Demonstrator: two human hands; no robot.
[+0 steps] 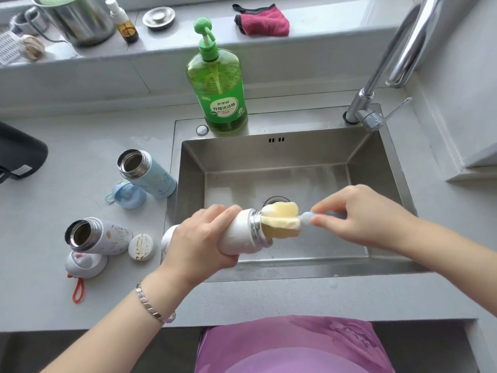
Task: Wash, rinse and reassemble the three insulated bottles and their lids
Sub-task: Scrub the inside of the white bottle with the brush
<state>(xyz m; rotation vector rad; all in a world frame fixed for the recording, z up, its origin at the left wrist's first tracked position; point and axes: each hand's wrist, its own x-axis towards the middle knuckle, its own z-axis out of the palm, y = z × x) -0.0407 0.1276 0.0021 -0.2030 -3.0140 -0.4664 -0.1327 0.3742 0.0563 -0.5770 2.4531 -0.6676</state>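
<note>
My left hand [200, 238] grips a white bottle [242, 232] lying sideways over the sink's front edge, mouth pointing right. My right hand [360, 214] pinches the handle of a sponge brush [282, 220], whose yellow sponge head sits at the bottle's steel mouth. On the counter to the left stands an open light-blue bottle [150, 175] with its blue lid [129, 196] beside it. Nearer me is an open white patterned bottle [96, 236], with a round white lid [142, 247] and a white lid with a red loop [84, 263] next to it.
The steel sink [269, 162] has a drain behind the sponge. A green dish soap pump bottle [219, 87] stands at its back rim, the tap [376, 103] at the right. A pot, a small bottle, a strainer and a red cloth [265, 21] sit on the ledge.
</note>
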